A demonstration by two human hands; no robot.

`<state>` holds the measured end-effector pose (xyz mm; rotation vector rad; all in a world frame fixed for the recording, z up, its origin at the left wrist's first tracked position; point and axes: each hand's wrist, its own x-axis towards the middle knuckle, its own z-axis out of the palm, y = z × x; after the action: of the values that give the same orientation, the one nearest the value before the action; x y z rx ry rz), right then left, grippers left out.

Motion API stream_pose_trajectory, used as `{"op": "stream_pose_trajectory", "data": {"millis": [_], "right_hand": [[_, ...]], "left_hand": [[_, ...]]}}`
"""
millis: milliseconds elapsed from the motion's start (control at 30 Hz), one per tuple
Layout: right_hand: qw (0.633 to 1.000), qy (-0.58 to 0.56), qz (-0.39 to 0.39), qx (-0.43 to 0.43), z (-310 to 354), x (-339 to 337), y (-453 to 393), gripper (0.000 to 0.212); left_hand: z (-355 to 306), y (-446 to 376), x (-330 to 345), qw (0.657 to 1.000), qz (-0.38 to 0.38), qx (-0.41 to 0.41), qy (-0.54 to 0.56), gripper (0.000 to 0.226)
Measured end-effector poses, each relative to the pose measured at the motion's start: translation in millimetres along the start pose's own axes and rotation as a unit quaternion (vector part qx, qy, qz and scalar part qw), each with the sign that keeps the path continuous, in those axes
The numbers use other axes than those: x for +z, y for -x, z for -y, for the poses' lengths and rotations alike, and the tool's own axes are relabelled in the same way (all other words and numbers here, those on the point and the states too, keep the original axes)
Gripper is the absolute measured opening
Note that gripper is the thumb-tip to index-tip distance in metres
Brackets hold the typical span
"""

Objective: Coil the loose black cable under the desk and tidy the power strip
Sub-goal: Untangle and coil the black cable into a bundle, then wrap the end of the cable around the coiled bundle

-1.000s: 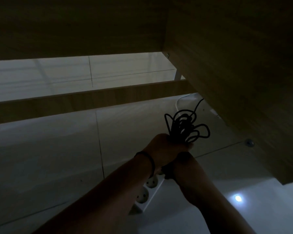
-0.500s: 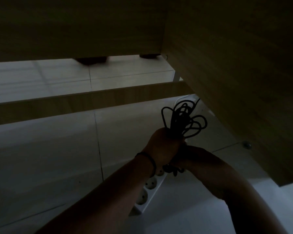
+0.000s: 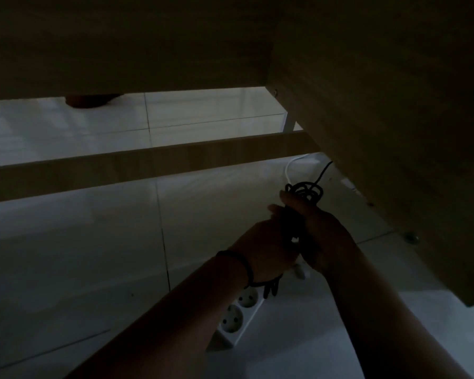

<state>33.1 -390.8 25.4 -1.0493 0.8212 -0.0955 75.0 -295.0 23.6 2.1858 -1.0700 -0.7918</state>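
Note:
The black cable [image 3: 304,191] is bunched into a tight bundle of loops that sticks out above both my hands. My right hand [image 3: 323,236] wraps around the bundle from the right. My left hand [image 3: 266,247], with a dark band on the wrist, presses against the bundle from the left. One strand runs off from the loops up to the right, under the desk's side panel [image 3: 394,132]. A short end hangs below my left wrist. The white power strip [image 3: 237,318] lies on the pale tiled floor under my left forearm, two empty sockets showing.
A wooden crossbar [image 3: 148,165] spans the view above the floor. A white cord [image 3: 292,166] curves on the floor near the side panel. The dark desk underside fills the top. A person's foot [image 3: 89,101] shows beyond the desk at the back left.
The loops have been squeezed into a smaller, tighter bundle. My right hand has come up from under the left one and closed around the bundle. The view shifted slightly downward.

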Motion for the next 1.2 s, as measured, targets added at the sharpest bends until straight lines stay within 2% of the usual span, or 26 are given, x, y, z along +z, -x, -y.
{"op": "stream_pose_trajectory", "data": {"millis": [33,100,167,233,300,433,467,533,600,733,800,867,933,1033,1100,1200], "right_hand": [[0.999,-0.039,0.012,-0.002,-2.5,-0.1,-4.4,0.015],[0.990,-0.135,0.035,-0.004,-4.9,1.2,-6.8,0.017],[0.983,-0.180,0.040,-0.016,-5.9,3.4,-8.9,0.019],[0.984,-0.170,0.030,-0.030,-7.0,5.2,-11.1,0.017],[0.988,-0.145,0.033,-0.046,-6.1,5.9,-14.4,0.016],[0.992,-0.083,0.048,-0.078,-0.7,4.6,-22.1,0.021],[0.993,-0.070,0.050,-0.083,0.0,4.6,-23.0,0.022],[0.994,-0.054,0.051,-0.086,-0.5,6.1,-23.6,0.021],[0.993,-0.026,0.048,-0.102,-1.3,7.8,-23.6,0.021],[0.987,0.022,0.085,-0.136,-1.3,5.6,-22.6,0.024],[0.984,0.037,0.100,-0.141,-1.2,1.7,-23.7,0.024],[0.982,0.068,0.105,-0.145,-0.5,-2.3,-24.9,0.026],[0.975,0.109,0.110,-0.156,-0.3,-5.7,-26.7,0.029],[0.975,0.145,0.082,-0.148,-2.3,-7.0,-29.1,0.025],[0.979,0.147,0.070,-0.125,-4.6,-7.6,-27.8,0.035],[0.984,0.143,0.071,-0.077,-7.3,-17.8,-20.2,0.065]], "left_hand": [[-0.7,0.3,-1.0,1.000,-0.007,0.000,-0.007,0.042],[-1.4,0.8,-2.9,1.000,0.000,0.005,-0.008,0.021],[3.1,-1.8,-6.5,0.997,0.015,-0.022,0.066,0.019],[8.2,-4.2,-10.4,0.984,0.022,-0.071,0.160,0.017],[14.7,-5.4,-10.0,0.962,0.039,-0.113,0.246,0.026],[17.4,-4.6,-7.4,0.906,0.059,-0.140,0.394,0.030],[16.2,-5.2,-6.4,0.906,0.060,-0.143,0.395,0.034],[13.8,-6.3,-4.3,0.928,0.053,-0.143,0.341,0.036],[10.9,-8.0,-3.1,0.949,0.033,-0.144,0.279,0.014],[10.0,-10.3,1.2,0.981,0.001,-0.104,0.165,0.021],[8.9,-8.1,1.6,0.973,0.002,-0.103,0.208,0.030],[10.4,-7.4,1.4,0.961,0.005,-0.095,0.261,0.025],[11.4,-8.7,-0.3,0.965,0.009,-0.089,0.246,0.016],[10.6,-7.1,-1.7,0.976,-0.005,-0.085,0.201,0.021],[13.5,-6.7,0.8,0.982,-0.021,-0.067,0.177,0.024],[18.7,-4.9,2.3,0.987,-0.044,-0.060,0.142,0.021]]}}
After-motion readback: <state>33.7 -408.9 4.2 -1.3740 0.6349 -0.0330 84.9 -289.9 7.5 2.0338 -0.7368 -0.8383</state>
